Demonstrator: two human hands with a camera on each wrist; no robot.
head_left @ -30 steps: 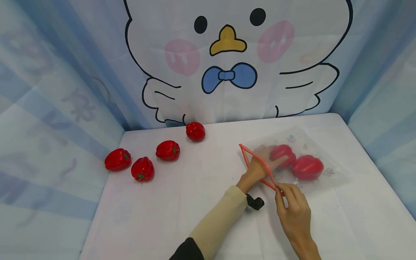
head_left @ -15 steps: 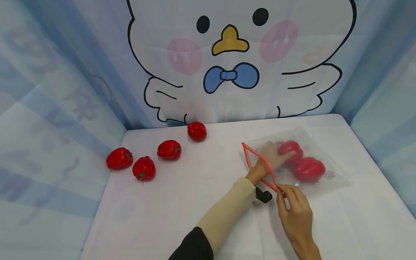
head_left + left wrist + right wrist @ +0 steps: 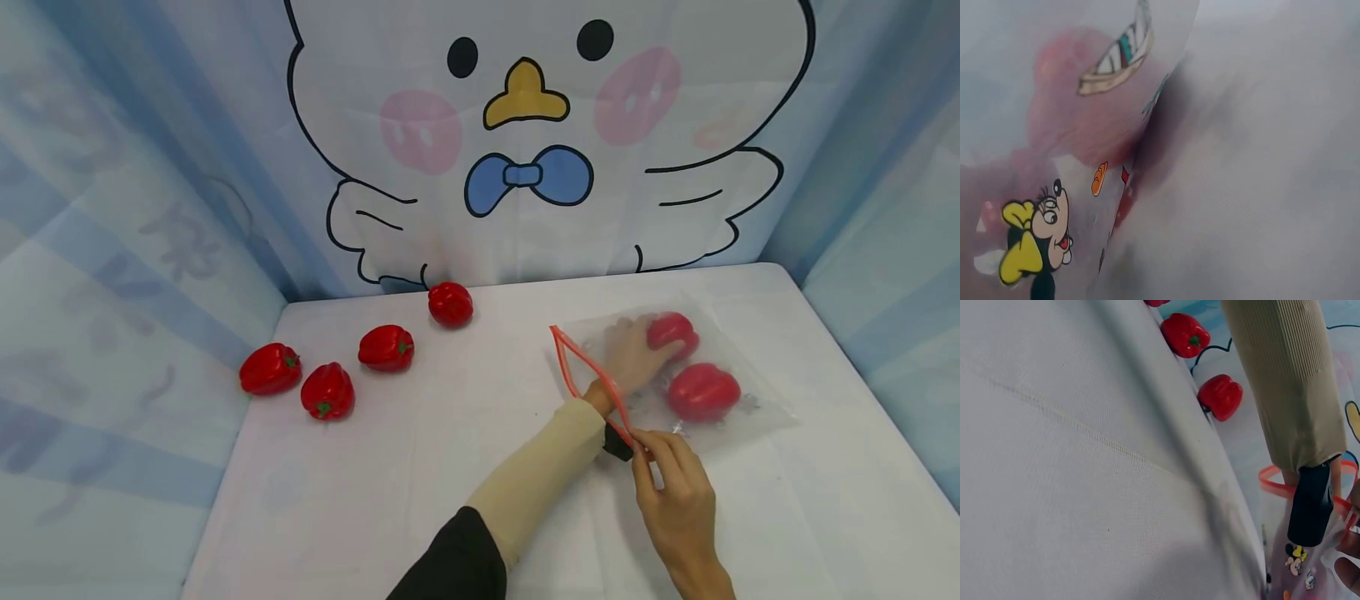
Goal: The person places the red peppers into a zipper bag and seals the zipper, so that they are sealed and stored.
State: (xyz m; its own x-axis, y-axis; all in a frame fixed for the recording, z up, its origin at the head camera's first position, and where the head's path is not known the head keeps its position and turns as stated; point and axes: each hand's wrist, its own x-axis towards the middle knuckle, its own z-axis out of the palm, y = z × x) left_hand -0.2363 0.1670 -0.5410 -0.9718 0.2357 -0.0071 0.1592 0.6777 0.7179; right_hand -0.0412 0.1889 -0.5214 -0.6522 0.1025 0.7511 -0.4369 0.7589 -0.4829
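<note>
My left hand (image 3: pixel 633 354) is inside a clear plastic bag (image 3: pixel 757 412) with an orange-red zip edge. Through the film, its thumb and fingers lie around a red bell pepper (image 3: pixel 673 333); the far fingertips are blurred. Another red bell pepper (image 3: pixel 703 392) lies in the bag just below it, apart from that hand. My right hand (image 3: pixel 678 500) pinches the near end of the zip edge between thumb and fingers, keeping the mouth spread. In the left wrist view, cartoon prints on the bag (image 3: pixel 1050 228) partly cover blurred pinkish peppers (image 3: pixel 1079 119).
Several loose red bell peppers stay on the white table (image 3: pixel 390 475), including one near the back edge (image 3: pixel 450 305) and one at the far left (image 3: pixel 270 369). A cartoon curtain (image 3: pixel 525 242) rises behind the table. A beige sleeve (image 3: pixel 536 479) crosses in front of the bag mouth.
My left hand has reached deeper into the bag, moving the pepper it holds toward the back right, away from the other one. The right hand keeps its pinch on the edge.
</note>
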